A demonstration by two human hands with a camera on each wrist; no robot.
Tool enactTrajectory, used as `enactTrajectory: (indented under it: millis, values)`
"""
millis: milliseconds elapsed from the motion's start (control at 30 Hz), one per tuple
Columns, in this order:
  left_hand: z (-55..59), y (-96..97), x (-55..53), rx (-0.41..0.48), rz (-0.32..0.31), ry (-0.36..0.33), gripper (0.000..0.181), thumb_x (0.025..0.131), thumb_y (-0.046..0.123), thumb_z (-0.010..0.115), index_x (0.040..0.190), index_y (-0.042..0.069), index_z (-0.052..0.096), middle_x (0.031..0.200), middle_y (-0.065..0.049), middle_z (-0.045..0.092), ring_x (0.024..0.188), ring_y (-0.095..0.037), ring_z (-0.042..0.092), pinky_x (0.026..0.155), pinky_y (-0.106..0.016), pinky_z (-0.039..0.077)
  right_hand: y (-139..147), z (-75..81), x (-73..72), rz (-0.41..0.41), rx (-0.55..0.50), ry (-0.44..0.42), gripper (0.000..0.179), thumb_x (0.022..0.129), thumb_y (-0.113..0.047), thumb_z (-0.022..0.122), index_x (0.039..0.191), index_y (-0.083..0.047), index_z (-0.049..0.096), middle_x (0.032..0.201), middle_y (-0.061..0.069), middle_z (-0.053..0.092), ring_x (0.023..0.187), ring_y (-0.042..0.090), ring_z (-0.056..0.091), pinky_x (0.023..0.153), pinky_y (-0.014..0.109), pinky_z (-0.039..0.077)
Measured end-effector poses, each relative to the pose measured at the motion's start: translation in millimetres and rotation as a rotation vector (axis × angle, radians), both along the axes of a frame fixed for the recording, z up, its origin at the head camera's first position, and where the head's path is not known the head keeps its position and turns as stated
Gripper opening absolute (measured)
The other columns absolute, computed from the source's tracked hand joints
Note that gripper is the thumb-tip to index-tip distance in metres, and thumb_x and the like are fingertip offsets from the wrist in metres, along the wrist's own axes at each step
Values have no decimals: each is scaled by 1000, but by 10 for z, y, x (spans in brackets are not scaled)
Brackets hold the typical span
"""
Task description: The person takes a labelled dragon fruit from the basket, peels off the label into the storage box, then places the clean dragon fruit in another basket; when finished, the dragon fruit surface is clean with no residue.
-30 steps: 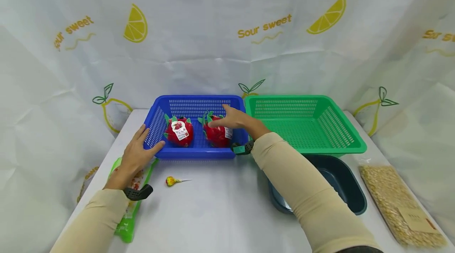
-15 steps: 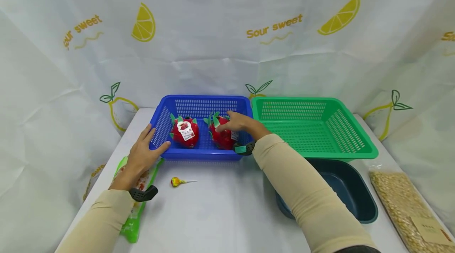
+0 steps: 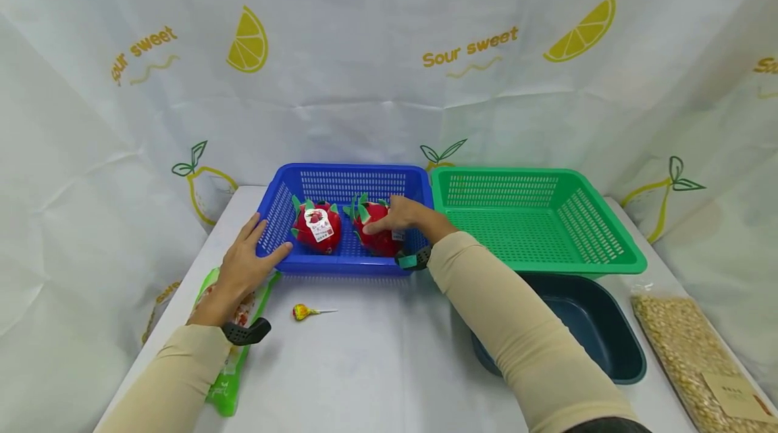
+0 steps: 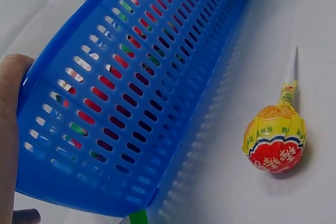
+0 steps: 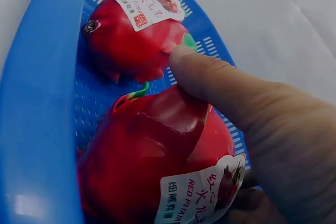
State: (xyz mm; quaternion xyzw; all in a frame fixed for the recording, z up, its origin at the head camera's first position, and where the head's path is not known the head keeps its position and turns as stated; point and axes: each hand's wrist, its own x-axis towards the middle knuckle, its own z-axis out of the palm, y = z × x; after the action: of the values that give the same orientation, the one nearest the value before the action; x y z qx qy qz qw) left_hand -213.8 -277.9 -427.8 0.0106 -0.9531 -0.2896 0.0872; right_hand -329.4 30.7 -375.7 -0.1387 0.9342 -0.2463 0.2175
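Inside the blue basket (image 3: pixel 343 265) are two red dragon fruits with green leaf tips and white labels. My right hand (image 3: pixel 410 214) grips the right-hand dragon fruit (image 3: pixel 380 244), thumb across its top, fingers partly hidden on the far side. In the right wrist view, the other dragon fruit (image 5: pixel 136 35) lies untouched beside it. My left hand (image 3: pixel 243 269) rests at the basket's front left corner, fingers extended along the left rim and thumb spread over the front rim. Just in front of the basket lies a yellow and red wrapped lollipop (image 4: pixel 275 139).
A green basket (image 3: pixel 541 265) adjoins the blue one on the right. Before it stands a dark teal basin (image 3: pixel 598 325), partly covered by my right sleeve. A clear bag of pale beans or nuts (image 3: pixel 699 352) lies far right; a green package (image 3: pixel 227 379) lies under my left wrist.
My right hand has come down onto the right-hand dragon fruit and closed its grip, tilting the fruit slightly. The head view has shifted a little. My left hand stays at the basket corner.
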Motion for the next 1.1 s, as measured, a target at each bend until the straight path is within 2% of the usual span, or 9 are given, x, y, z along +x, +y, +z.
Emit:
enactTrajectory:
  millis: [133, 267, 467, 600, 733, 867, 1100]
  values:
    - [0, 23, 3, 4, 6, -8, 93, 88, 63, 54, 151, 0, 25, 159, -14, 12, 138, -47, 18, 103, -68, 20, -26, -23, 8, -11, 46, -34, 91, 79, -60, 68, 137, 3, 39, 126, 17, 52, 117, 31, 49, 91, 41, 48]
    - [-11, 36, 4, 4, 5, -13, 93, 88, 62, 55, 151, 1, 26, 159, -14, 12, 139, -46, 18, 103, -67, 20, -43, -45, 14, -45, 59, -80, 83, 77, -63, 67, 129, -1, 46, 115, 12, 56, 110, 27, 51, 85, 38, 51]
    - [1, 36, 12, 7, 14, -10, 92, 88, 62, 54, 151, 1, 26, 159, -15, 13, 138, -47, 18, 102, -68, 20, -63, -78, 16, -78, 7, -91, 82, 76, -60, 70, 129, -2, 43, 115, 13, 55, 109, 28, 51, 82, 38, 53]
    - [-2, 32, 13, 10, 16, -14, 92, 89, 62, 54, 152, 2, 25, 159, -14, 12, 138, -47, 18, 103, -68, 20, -49, -88, 26, -92, -43, -69, 90, 77, -53, 72, 140, 0, 35, 123, 16, 52, 112, 31, 50, 83, 40, 53]
    - [-17, 37, 11, 12, 15, -20, 92, 88, 62, 54, 152, 2, 25, 159, -14, 11, 138, -47, 19, 102, -68, 20, -41, -107, 42, -122, -71, 13, 98, 76, -47, 75, 147, -1, 27, 130, 18, 49, 115, 32, 49, 87, 43, 51]
    - [-24, 34, 7, 12, 22, -14, 92, 88, 62, 54, 152, 3, 25, 159, -14, 12, 138, -47, 18, 103, -68, 20, -42, -70, 66, -134, -70, 162, 100, 71, -47, 76, 148, -3, 29, 131, 18, 48, 117, 33, 46, 90, 45, 48]
    - [-11, 5, 6, 16, 21, -9, 92, 89, 62, 54, 152, 3, 25, 159, -14, 12, 138, -47, 18, 103, -67, 20, 79, 190, 210, -57, -96, 409, 99, 69, -50, 78, 147, -6, 36, 126, 18, 50, 113, 32, 47, 84, 45, 51]
